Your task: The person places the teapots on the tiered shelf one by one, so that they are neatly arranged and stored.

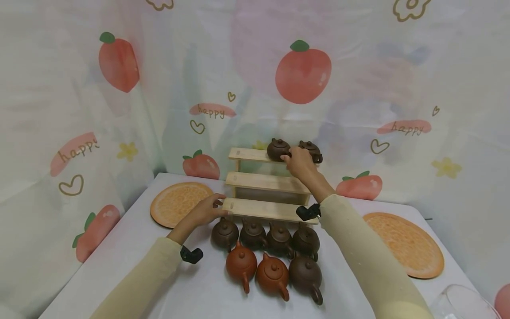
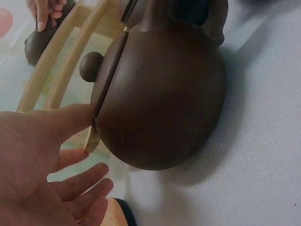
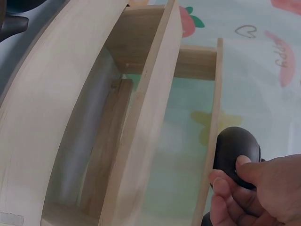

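A three-tier wooden stand (image 1: 268,182) stands at the back of the table. My right hand (image 1: 300,164) is at its top tier, pinching the handle side of a dark brown teapot (image 1: 277,149) between thumb and fingers; the right wrist view shows this teapot (image 3: 235,151) at the board's edge. Another dark teapot (image 1: 312,150) sits on the same tier, partly behind that hand. At the lowest tier, my left hand (image 1: 207,210) holds the left end of the board with thumb and index finger. Close beside it is a dark teapot (image 2: 164,94) on the table.
Several dark teapots (image 1: 280,239) form a row before the stand. Nearer are two reddish-orange teapots (image 1: 241,262) and a larger dark one (image 1: 305,272). Round orange mats (image 1: 175,201) lie at both sides. A clear glass vessel (image 1: 462,303) is at the lower right. Printed cloth hangs behind.
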Tool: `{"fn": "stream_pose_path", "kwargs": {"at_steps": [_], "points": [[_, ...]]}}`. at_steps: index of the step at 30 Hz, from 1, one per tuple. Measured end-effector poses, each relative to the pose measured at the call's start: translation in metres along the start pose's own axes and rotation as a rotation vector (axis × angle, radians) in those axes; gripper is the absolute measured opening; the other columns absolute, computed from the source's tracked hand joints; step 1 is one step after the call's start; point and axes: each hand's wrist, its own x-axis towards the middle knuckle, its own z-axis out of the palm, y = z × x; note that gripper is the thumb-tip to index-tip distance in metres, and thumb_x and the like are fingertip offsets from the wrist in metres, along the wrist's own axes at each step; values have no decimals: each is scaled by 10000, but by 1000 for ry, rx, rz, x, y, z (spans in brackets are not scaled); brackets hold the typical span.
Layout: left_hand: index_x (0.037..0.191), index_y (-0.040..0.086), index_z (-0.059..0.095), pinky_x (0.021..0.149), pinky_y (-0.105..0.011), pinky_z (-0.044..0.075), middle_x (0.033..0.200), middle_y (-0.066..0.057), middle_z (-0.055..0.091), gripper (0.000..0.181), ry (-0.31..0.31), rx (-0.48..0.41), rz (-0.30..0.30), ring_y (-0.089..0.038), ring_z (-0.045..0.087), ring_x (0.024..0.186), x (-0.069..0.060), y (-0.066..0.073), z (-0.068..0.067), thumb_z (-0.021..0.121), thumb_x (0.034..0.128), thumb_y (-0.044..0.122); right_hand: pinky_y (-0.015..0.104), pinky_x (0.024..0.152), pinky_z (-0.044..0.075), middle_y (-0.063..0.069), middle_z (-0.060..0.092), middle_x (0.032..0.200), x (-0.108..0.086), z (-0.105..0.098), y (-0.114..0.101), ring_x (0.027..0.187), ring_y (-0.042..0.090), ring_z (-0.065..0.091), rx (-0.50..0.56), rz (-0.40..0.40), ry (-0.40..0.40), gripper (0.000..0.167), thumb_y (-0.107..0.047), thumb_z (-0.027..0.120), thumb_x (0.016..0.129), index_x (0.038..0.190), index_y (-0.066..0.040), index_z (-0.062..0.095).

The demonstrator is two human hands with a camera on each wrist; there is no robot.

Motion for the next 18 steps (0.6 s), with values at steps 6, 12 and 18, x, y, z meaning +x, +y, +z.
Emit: {"fn": "stream_pose_path", "kwargs": {"at_steps": [6, 12, 18], "points": [[1472, 20, 545, 1078, -588, 491, 1395, -262, 632, 634, -4, -5, -1, -437, 588, 1327, 0, 0, 1, 784, 957, 300, 537, 1057, 522, 243, 769, 1081, 2, 0, 4, 1143, 420, 693, -6, 3, 8, 530, -261, 546, 1121, 1496, 110, 498], [1504, 37, 525, 1081, -591, 488, 1424, -260, 616, 663, -17, 0, -24, -435, 569, 1351, -1, 0, 0, 777, 965, 329, 476, 837, 575, 219, 754, 970, -2, -2, 5, 949, 382, 723, -4, 11, 4, 386, -295, 577, 1107, 1214, 61, 679], [1518, 43, 517, 1065, -588, 496, 1428, -261, 614, 679, -17, 9, -31, -436, 567, 1350, -1, 1, -1, 780, 965, 338, 368, 673, 511, 176, 726, 894, -15, -6, 11, 784, 286, 689, -4, -9, -2, 325, -288, 622, 1086, 966, 2, 702]]}}
